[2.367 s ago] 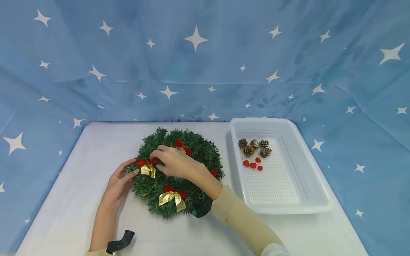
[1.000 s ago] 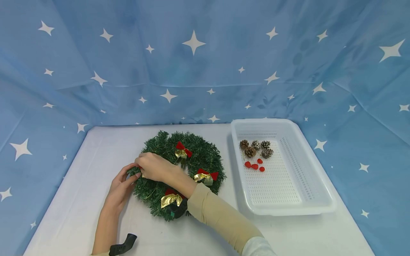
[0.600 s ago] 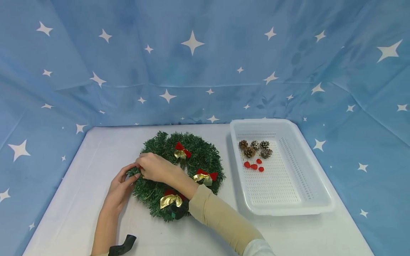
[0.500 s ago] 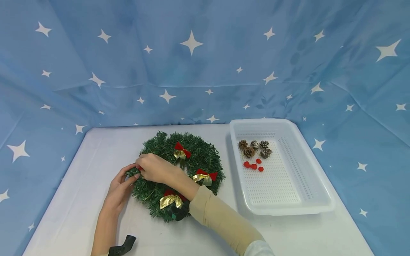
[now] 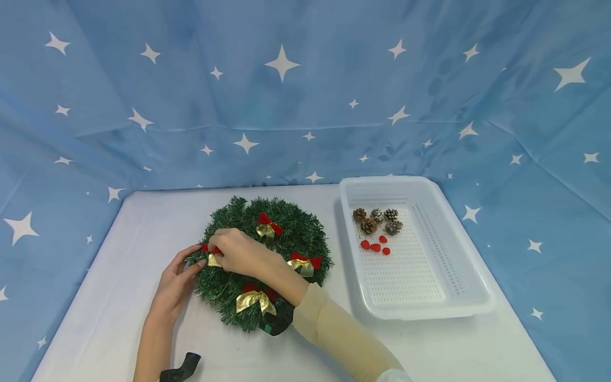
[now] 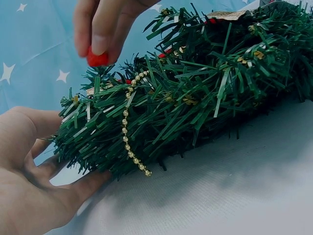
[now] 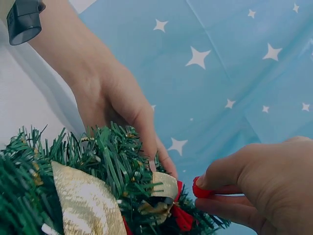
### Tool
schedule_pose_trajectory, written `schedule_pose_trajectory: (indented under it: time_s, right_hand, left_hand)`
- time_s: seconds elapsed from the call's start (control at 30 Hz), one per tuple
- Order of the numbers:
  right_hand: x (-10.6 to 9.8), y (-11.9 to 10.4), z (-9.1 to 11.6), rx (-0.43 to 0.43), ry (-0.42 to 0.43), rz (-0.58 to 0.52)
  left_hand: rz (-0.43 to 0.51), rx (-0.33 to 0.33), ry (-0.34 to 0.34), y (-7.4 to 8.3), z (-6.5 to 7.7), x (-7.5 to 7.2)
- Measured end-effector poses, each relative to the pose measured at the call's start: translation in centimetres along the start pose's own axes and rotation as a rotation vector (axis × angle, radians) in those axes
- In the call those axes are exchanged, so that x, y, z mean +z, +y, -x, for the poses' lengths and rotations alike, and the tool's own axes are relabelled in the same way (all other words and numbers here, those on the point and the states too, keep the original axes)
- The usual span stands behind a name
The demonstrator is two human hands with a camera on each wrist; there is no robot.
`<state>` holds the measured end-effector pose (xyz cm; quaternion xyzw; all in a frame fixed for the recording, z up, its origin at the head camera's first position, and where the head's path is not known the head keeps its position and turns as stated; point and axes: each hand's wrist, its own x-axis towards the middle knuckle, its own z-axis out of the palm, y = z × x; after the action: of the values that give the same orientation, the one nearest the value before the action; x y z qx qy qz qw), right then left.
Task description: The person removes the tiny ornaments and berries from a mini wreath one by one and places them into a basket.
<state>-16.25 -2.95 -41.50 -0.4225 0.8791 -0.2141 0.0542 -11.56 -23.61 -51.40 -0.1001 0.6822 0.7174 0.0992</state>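
Observation:
A green Christmas wreath (image 5: 305,223) lies on the table, trimmed with red-and-gold bows (image 5: 256,298) and a gold bead string (image 6: 125,128). My left hand (image 5: 174,281) grips its left edge, fingers and thumb either side of the greenery, beside the left bow (image 7: 166,188). My right hand (image 5: 243,252) reaches across the wreath to that bow, partly covering it in the head view. Its thumb and fingertips pinch a small rounded red piece (image 6: 97,58), held just above the greenery in the left wrist view and close beside the bow in the right wrist view.
A white plastic basket (image 5: 470,265) stands on the right of the table. Several pine cones (image 5: 368,225) and several small red pieces (image 5: 375,248) lie in its left part. A blue star-print cloth (image 5: 305,106) hangs behind the table.
My right hand first moved left over the left bow, covering it. Since half a second ago it has drawn back slightly right, and part of the bow shows again. My left hand stays at the wreath's edge.

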Motion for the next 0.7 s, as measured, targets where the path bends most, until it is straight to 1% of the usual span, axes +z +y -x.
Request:
schedule_pose_trajectory:
  time_s: [0.23,0.43,0.63,0.7]
  right_hand:
    - [-0.4,0.2,1.6,0.013,0.016,0.006]
    - [-0.7,0.5,2.8,0.011,0.054,0.016]
    - [-1.0,0.8,4.3,0.021,0.083,-0.034]
    - [-1.1,1.0,4.8,0.021,0.100,-0.047]
  left_hand:
    - [-0.025,-0.013,0.009,0.1,0.0,0.0]
    - [-0.013,-0.033,0.002,0.2,-0.1,0.1]
    - [0.016,-0.045,0.006,0.2,0.0,0.1]
    - [0.011,-0.049,0.012,0.2,0.0,0.0]
